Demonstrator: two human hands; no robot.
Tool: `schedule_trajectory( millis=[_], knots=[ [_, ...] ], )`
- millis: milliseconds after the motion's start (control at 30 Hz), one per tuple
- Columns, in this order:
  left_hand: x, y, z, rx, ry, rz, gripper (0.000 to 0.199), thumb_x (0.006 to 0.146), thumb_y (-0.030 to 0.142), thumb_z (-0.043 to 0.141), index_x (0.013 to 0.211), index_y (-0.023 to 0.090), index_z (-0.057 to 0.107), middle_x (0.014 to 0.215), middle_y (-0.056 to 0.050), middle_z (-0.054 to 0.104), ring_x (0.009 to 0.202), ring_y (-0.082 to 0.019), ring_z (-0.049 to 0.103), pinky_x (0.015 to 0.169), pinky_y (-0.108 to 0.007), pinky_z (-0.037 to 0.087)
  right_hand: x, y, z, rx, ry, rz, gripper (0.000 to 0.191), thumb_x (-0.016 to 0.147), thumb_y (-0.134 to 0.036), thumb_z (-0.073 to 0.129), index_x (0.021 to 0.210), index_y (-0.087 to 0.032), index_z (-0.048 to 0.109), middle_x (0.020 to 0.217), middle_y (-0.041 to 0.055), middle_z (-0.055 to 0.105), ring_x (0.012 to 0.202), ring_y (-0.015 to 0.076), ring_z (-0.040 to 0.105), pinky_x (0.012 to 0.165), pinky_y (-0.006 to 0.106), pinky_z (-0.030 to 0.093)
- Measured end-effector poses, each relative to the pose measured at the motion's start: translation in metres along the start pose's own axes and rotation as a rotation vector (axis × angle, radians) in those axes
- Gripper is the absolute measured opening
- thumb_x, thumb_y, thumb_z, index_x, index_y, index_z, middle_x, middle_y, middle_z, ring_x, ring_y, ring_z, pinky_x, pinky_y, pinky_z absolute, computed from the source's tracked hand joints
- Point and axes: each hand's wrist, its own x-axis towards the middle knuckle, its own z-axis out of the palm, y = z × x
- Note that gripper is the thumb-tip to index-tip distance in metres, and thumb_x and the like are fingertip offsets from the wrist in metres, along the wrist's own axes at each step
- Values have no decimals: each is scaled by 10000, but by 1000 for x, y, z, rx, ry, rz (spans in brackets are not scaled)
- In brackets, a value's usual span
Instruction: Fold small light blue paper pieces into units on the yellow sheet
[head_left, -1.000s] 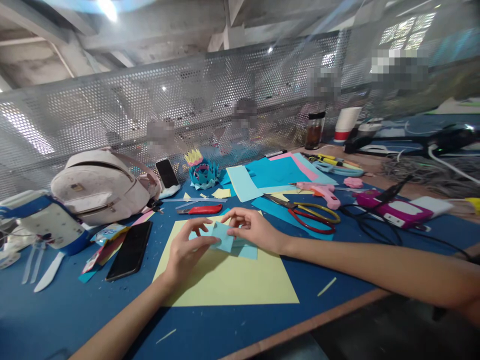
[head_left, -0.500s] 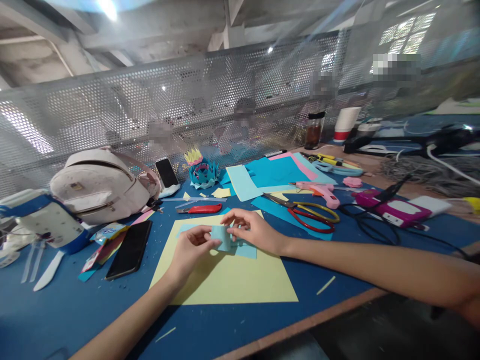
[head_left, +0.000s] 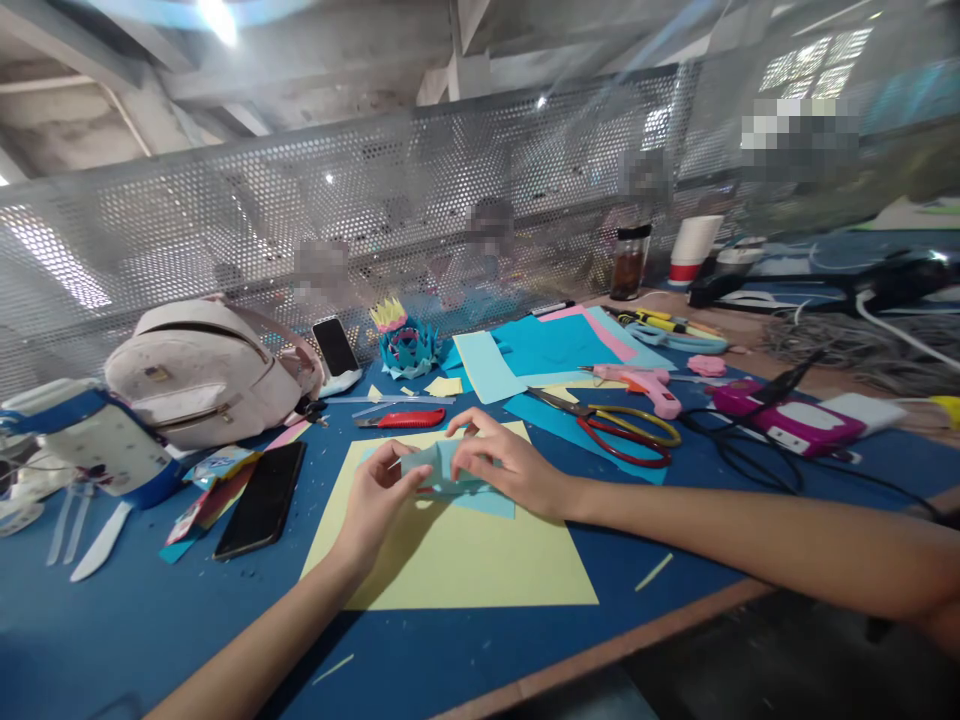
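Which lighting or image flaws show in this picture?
In the head view, a lamp glares at the upper left and the left hand shadows the yellow paper; in the head view, the paper cup leans outward, suggesting lens distortion, and blocky pixels hide spots along the mesh screen.

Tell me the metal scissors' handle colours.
The metal scissors have one yellow handle loop and one red handle loop; the head view shows both.

Spread on a blue bench (head_left: 420,660) around a yellow sheet (head_left: 472,570), with a black phone (head_left: 262,500) at nine o'clock, backpack (head_left: 202,370) at ten, paper crown (head_left: 412,357) at twelve, glue gun (head_left: 651,386) at two.
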Motion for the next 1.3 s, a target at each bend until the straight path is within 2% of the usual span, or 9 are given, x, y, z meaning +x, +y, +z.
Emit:
schedule_trajectory(
  millis=[233, 367, 467, 567, 667, 733, 833, 1033, 1300],
  knots=[
    [0, -3, 0, -25, -30, -7, 355, 688, 362, 844, 708, 186, 537, 719, 15, 632, 669, -140, 630, 680, -271, 561, 4, 4, 1, -177, 102, 14, 189, 934, -401, 617, 985, -231, 683, 1348, 84, 507, 1298, 286, 425, 1060, 422, 378],
    [-1, -3, 2, 7, -62, -3, 310, 699, 344, 832, 731, 190, 565, 727, 5, 653, 716, -161, 649, 703, -275, 550, 3, 3, 4, -79, 12, 2, 248, 897, -415, 672, 1038, -211, 680, 1250, 80, 612, 1171, 261, 534, 999, 376, 415],
    [-2, -3, 4, 56, -103, 13, 240, 724, 335, 805, 757, 171, 633, 810, -44, 693, 785, -190, 656, 722, -282, 539, 3, 2, 5, 18, -7, 69, 243, 869, -397, 702, 974, -178, 693, 1032, 62, 689, 966, 224, 608, 828, 305, 458],
    [-3, -5, 3, 116, -93, 47, 209, 731, 320, 787, 814, 159, 682, 856, -60, 678, 766, -185, 621, 662, -268, 521, 5, 1, 5, 126, 23, 151, 216, 873, -365, 683, 835, -152, 693, 808, 25, 670, 756, 168, 583, 658, 252, 423],
    [-2, -7, -1, 164, 1, 95, 231, 733, 274, 777, 913, 191, 658, 881, -18, 612, 736, -141, 551, 622, -220, 482, 7, 3, 6, 218, 39, 211, 306, 846, -424, 691, 751, -134, 667, 712, 6, 604, 670, 141, 523, 599, 239, 396],
    [-1, -8, -3, 178, 55, 113, 266, 732, 263, 772, 946, 210, 623, 909, -2, 583, 743, -126, 533, 630, -203, 472, 7, 4, 7, 273, 22, 244, 354, 831, -461, 691, 710, -132, 638, 684, -2, 566, 649, 134, 500, 580, 235, 391],
    [-1, -8, -4, 185, 51, 80, 265, 734, 316, 758, 931, 193, 630, 886, -17, 607, 736, -142, 564, 616, -219, 485, 7, 5, 8, 312, -6, 263, 375, 824, -484, 686, 702, -136, 624, 681, -1, 561, 654, 136, 494, 580, 233, 391],
    [0, -10, -2, 210, 30, -17, 271, 735, 405, 740, 718, 139, 691, 684, -33, 644, 584, -129, 541, 543, -220, 444, 6, 6, 10, 351, -17, 269, 418, 789, -511, 723, 659, -137, 590, 650, -13, 528, 629, 122, 445, 549, 223, 340],
    [-2, -9, -2, 252, 32, -6, 311, 753, 420, 723, 619, 143, 673, 610, -22, 632, 580, -123, 519, 532, -202, 386, 5, 8, 13, 484, -60, 311, 412, 772, -524, 740, 747, -137, 603, 717, 7, 583, 671, 144, 528, 594, 232, 407]
  ],
)
